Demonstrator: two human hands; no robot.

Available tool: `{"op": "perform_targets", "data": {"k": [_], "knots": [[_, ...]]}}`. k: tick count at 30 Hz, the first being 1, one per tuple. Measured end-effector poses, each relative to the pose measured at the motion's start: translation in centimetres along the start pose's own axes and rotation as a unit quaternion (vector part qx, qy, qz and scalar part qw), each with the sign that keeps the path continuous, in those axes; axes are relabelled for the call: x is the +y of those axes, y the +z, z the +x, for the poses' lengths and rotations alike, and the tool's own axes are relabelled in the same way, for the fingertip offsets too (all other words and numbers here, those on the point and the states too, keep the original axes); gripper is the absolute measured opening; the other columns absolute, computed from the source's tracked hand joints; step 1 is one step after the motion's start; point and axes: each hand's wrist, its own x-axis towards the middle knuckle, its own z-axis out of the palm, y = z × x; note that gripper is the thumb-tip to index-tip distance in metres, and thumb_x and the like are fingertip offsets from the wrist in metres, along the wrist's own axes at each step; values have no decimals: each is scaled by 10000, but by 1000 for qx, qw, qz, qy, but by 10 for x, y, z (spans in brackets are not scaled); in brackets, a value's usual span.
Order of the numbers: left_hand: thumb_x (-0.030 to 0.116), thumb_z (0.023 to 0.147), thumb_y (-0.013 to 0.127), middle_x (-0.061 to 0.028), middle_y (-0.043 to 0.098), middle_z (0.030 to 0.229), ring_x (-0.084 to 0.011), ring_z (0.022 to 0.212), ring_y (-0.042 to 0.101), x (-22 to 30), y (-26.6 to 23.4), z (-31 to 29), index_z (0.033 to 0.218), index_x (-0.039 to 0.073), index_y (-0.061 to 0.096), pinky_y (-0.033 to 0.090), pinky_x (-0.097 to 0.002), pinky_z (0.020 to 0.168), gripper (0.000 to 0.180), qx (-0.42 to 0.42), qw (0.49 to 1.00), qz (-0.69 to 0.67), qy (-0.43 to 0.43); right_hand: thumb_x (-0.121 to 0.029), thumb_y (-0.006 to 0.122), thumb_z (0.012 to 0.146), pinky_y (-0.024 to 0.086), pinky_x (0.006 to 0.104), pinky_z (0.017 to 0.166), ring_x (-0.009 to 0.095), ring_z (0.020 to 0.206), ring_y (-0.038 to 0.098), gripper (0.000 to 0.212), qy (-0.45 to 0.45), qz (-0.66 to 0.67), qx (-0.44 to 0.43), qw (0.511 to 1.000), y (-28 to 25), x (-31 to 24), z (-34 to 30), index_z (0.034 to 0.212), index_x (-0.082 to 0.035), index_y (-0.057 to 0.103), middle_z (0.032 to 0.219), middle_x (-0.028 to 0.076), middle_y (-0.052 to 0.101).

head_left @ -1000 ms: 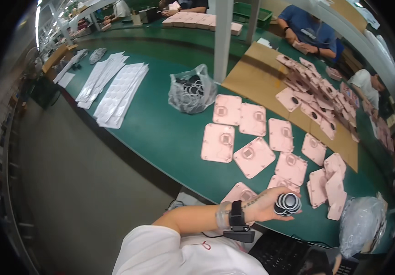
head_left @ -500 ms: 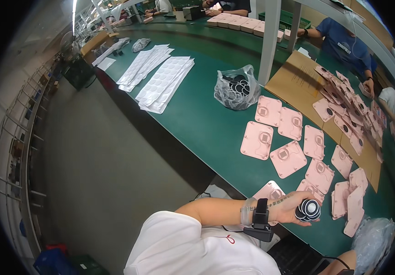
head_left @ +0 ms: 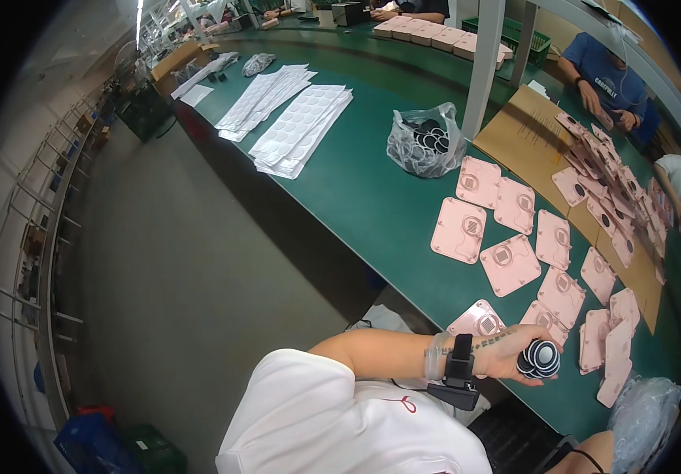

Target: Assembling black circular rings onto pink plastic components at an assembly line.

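Note:
My left hand (head_left: 512, 353) is closed around a small stack of round black discs with white rings (head_left: 541, 359), held above the near edge of the green table. Beneath and beside it lie flat pink plastic panels (head_left: 476, 317), partly covered by the hand. More pink panels (head_left: 510, 265) are spread face up beyond it, each with a round recess. Of my right arm only a bit of forearm (head_left: 593, 455) shows at the lower right; the hand itself is out of sight.
A clear bag of black ringed discs (head_left: 427, 144) stands by a metal post (head_left: 483, 71). White sheets with round stickers (head_left: 301, 126) lie farther left. On cardboard (head_left: 526, 130) at right, panels are heaped before a co-worker in blue (head_left: 605, 79). A plastic bag (head_left: 645, 419) sits lower right.
The view has shifted slightly, so the table things appear farther right and higher. My left hand still grips the discs. The blue-shirted co-worker's hands have come together around a panel.

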Motion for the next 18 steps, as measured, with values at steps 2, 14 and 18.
{"op": "perform_targets", "data": {"k": [2, 14, 18], "knots": [[294, 892, 505, -77, 649, 900, -230, 849, 675, 0, -1, -3, 1036, 100, 593, 562, -366, 642, 258, 1, 1000, 2, 3, -114, 434, 914, 407, 504, 920, 394, 1080, 520, 275, -16, 31, -13, 999, 1, 2, 4, 1089, 51, 568, 1100, 267, 561], [289, 935, 476, -68, 658, 960, -224, 911, 672, -3, -2, -6, 1080, 97, 592, 573, -338, 632, 267, -39, 999, 16, -11, -83, 444, 907, 438, 476, 893, 374, 1032, 547, 238, -78, 174, -94, 977, 1, -16, 17, 1048, 50, 582, 1058, 251, 577], [284, 947, 457, -88, 655, 995, -234, 948, 661, 0, -5, -11, 1093, 91, 588, 576, -343, 656, 276, -59, 998, 20, -18, -72, 447, 904, 449, 467, 884, 368, 1016, 556, 226, -72, 183, -121, 973, -9, -45, 19, 1034, 50, 587, 1044, 246, 582]]}}
